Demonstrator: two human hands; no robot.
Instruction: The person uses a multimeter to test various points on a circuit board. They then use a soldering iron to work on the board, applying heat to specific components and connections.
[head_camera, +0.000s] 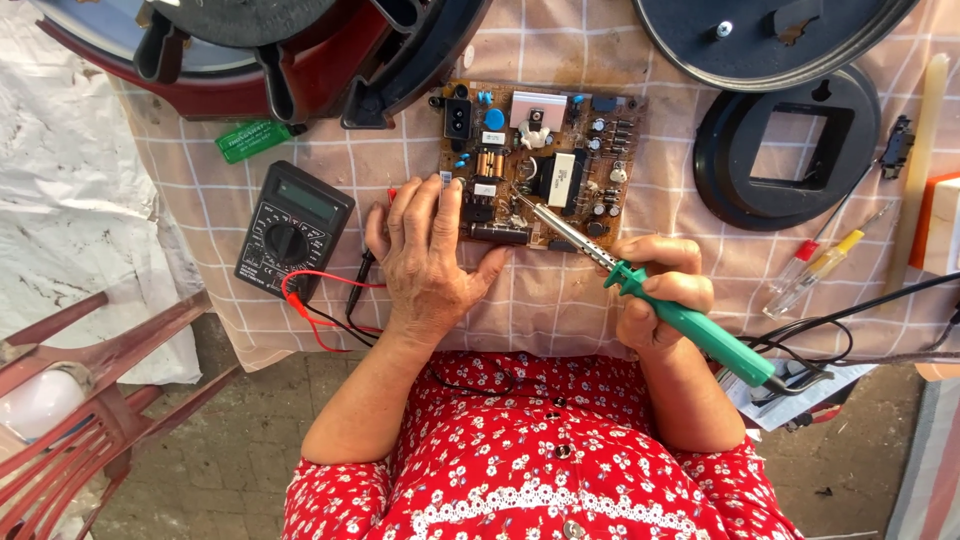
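— Checked cloth covers the worktop (620, 290). What are the two hands doing?

— The left hand (425, 262) lies flat with fingers spread, pressing the near edge of one brown circuit board (540, 165). The right hand (660, 300) is clenched around one green-handled soldering iron (690, 322), its tip on the board.

— And farther out?

— One black multimeter (292, 232) left of the left hand, with red and black leads. Two screwdrivers (815, 265) lie to the right, near one black round cover (788, 148).
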